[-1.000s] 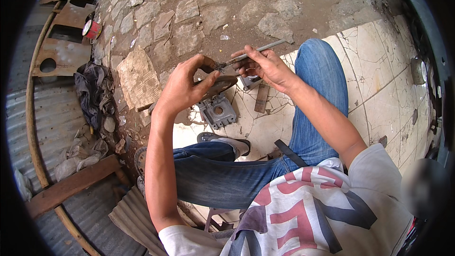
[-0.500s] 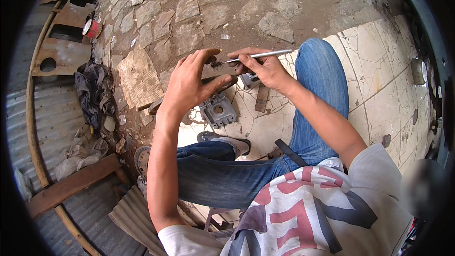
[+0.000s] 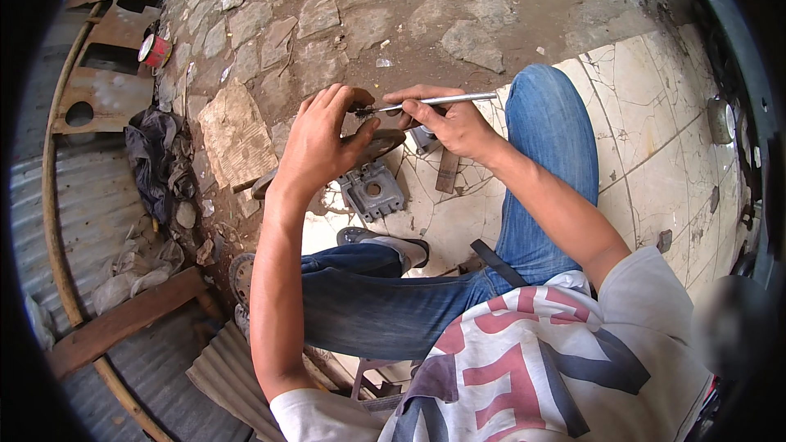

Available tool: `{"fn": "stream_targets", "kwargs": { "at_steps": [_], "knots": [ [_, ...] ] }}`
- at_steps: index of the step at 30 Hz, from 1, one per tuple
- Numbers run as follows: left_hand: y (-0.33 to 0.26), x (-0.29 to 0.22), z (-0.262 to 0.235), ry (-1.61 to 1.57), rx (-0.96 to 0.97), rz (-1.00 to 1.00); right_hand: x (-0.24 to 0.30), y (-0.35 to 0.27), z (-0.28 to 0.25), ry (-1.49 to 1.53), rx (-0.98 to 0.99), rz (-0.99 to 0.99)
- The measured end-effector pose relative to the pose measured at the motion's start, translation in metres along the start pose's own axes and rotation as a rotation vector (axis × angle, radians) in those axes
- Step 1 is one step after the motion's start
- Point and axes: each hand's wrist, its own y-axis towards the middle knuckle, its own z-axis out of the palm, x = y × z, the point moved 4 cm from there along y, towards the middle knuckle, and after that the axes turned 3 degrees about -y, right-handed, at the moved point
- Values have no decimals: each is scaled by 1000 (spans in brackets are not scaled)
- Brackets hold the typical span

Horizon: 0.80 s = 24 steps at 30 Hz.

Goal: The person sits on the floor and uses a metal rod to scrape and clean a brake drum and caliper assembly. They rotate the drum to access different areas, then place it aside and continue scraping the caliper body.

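Head view: the left hand [image 3: 323,143] is closed around a small dark part [image 3: 360,108], pinching it between thumb and fingertips just above the grey metal plate [image 3: 372,190] that lies on the cracked tile floor [image 3: 655,155]. The right hand [image 3: 454,123] is closed on a thin metal rod [image 3: 434,101], held nearly level, its tip meeting the small part at the left fingertips. Both hands work in the air above the plate, in front of the raised knee in blue jeans [image 3: 553,123]. Likely fault: the rod tip may slip off the part under side load and strike the left fingers, since the part has no support beneath it. A loose pinch could also drop the part past the plate into the stone paving [image 3: 344,16] beyond it, where the gaps would hide it.
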Motion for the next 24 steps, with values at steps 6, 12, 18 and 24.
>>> {"fn": "stream_targets", "kwargs": {
  "at_steps": [6,12,18,24],
  "knots": [
    [3,-1,-3,4,-15,27,-7,2,-4,9,-22,-4],
    [2,1,-3,43,-15,31,-3,1,-3,-7,-35,-16],
    [1,2,-7,-49,-22,25,-1,2,-7,69,-63,-3],
    [0,3,-11,-54,-4,27,0,3,-11,107,-110,5]
  ]
}}
